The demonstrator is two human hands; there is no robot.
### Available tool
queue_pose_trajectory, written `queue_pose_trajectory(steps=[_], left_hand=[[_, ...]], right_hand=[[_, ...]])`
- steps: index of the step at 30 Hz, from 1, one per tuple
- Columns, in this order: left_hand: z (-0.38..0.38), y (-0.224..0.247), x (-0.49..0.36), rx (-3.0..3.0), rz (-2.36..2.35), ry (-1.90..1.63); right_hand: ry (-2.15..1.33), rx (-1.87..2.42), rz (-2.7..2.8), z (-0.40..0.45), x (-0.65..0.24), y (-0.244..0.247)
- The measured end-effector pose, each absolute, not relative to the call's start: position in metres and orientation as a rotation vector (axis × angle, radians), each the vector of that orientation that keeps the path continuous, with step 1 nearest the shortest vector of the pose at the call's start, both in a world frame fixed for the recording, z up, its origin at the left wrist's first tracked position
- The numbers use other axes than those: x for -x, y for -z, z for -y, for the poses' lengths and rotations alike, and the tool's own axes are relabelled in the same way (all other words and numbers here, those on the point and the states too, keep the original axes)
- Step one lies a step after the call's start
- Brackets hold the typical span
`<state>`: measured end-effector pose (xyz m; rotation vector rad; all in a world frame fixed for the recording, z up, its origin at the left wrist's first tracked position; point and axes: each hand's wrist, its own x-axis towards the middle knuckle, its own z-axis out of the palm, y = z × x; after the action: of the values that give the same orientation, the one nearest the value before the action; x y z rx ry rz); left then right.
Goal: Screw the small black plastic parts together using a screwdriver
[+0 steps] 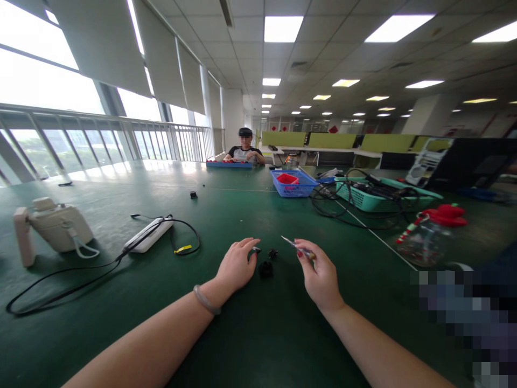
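In the head view my left hand (pixel 237 264) bends over the table with thumb and fingers close together. A small dark piece (pixel 257 249) shows at its fingertips, too small to name. My right hand (pixel 321 275) is closed around a slim pointed metal tool (pixel 291 242), whose tip points up and left; a brownish handle shows between the fingers. Between the hands, a small black part (pixel 273 253) lies on the green table. Nearer to me sits a larger black part (pixel 265 269), apart from both hands.
A white power strip (pixel 148 236) with a black cable and a beige bottle (pixel 62 226) stand on the left. Blue basket (pixel 293 186), green basket (pixel 363 196), tangled cables and a red-lidded jar (pixel 428 237) occupy the right. Another person (pixel 245 151) sits across the table.
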<state>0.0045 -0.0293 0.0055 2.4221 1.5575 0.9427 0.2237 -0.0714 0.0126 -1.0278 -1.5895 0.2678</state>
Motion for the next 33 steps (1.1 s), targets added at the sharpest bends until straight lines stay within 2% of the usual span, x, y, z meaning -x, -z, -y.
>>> queue_pose_trajectory(steps=[6, 18, 27, 33], left_hand=[[0.0319, -0.0052, -0.0043, -2.559, -1.581, -0.678], [0.0329, -0.0099, -0.0056, -2.524, -1.590, -0.701], [0.0372, -0.0086, -0.0096, -2.596, -1.095, -0.701], [0.0377, -0.0061, -0.0096, -2.591, -1.045, -0.754]], right_hand=[[-0.474, 1.093, 1.439, 0.0628, -0.2280, -0.0063], [-0.499, 1.103, 1.495, 0.0683, -0.2242, -0.0086], [-0.431, 1.078, 1.524, 0.0679, -0.2207, -0.0082], [-0.439, 1.060, 1.526, 0.0684, -0.2205, -0.0076]])
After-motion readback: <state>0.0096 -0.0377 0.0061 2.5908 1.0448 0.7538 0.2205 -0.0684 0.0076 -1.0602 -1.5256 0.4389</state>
